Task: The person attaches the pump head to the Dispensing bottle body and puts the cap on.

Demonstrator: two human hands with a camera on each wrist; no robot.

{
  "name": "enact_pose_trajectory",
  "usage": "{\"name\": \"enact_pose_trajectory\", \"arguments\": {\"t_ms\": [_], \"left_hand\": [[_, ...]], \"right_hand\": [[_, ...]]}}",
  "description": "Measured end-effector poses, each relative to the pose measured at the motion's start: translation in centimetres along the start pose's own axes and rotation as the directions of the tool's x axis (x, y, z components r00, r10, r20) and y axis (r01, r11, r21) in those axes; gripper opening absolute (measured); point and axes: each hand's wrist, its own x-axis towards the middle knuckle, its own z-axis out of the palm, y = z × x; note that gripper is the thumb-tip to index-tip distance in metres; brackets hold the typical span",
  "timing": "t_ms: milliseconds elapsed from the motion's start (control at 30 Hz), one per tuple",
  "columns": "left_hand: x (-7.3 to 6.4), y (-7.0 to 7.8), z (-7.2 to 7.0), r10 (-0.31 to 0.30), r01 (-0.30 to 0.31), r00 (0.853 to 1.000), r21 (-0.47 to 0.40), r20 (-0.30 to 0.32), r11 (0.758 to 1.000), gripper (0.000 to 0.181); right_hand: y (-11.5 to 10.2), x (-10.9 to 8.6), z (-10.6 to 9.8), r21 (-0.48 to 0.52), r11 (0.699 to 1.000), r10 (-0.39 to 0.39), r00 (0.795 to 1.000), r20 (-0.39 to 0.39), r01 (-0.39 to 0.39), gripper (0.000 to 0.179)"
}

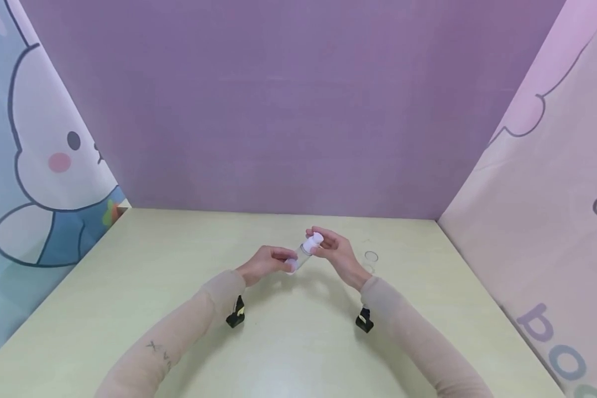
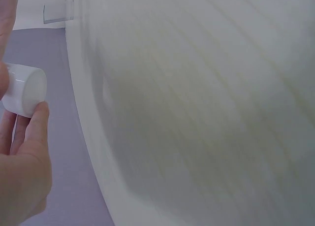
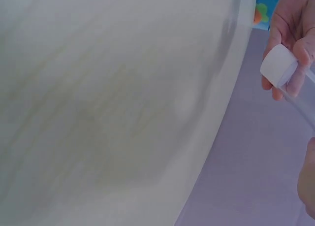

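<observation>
Between the two hands a small clear bottle (image 1: 302,256) is held at a slant above the table, its white top (image 1: 313,242) up and to the right. My left hand (image 1: 267,265) grips the white base (image 3: 279,66) at the lower left end between thumb and fingers. In the left wrist view the same white end (image 2: 33,90) shows between the fingertips (image 2: 39,120) and thumb. My right hand (image 1: 339,255) holds the white top, thumb in front and fingers behind it. Only part of the right hand (image 3: 306,184) shows in the right wrist view.
A clear round-rimmed piece (image 1: 371,256) sits on the pale table (image 1: 298,337) just beyond the right wrist. Black wrist devices (image 1: 236,313) hang below both sleeves. A purple panel (image 1: 278,110) rises behind the table, with printed cartoon sheets on both sides.
</observation>
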Motion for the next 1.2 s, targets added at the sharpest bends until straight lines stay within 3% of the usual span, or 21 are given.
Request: {"name": "enact_pose_trajectory", "arguments": {"t_ms": [267, 633, 933, 1200], "left_hand": [[0.35, 0.34, 0.32, -0.018, 0.018, 1.000, 0.008, -0.011, 1.000, 0.035], [0.11, 0.61, -0.27, -0.020, 0.020, 1.000, -0.009, -0.015, 1.000, 0.037], [0.25, 0.30, -0.19, -0.021, 0.021, 0.999, -0.005, -0.026, 1.000, 0.035], [0.02, 0.97, -0.28, -0.019, 0.020, 0.999, 0.009, -0.038, 1.000, 0.034]], "right_hand": [[-0.36, 0.31, -0.31, 0.022, 1.000, -0.002, 1.000, 0.016, 0.001, 0.051], [-0.20, 0.47, -0.13, 0.034, 0.999, -0.009, 1.000, 0.003, 0.008, 0.049], [-0.10, 0.34, -0.08, 0.018, 1.000, -0.003, 0.999, -0.042, 0.003, 0.047], [-0.20, 0.58, -0.05, 0.005, 1.000, 0.001, 0.997, -0.077, -0.001, 0.046]]}}
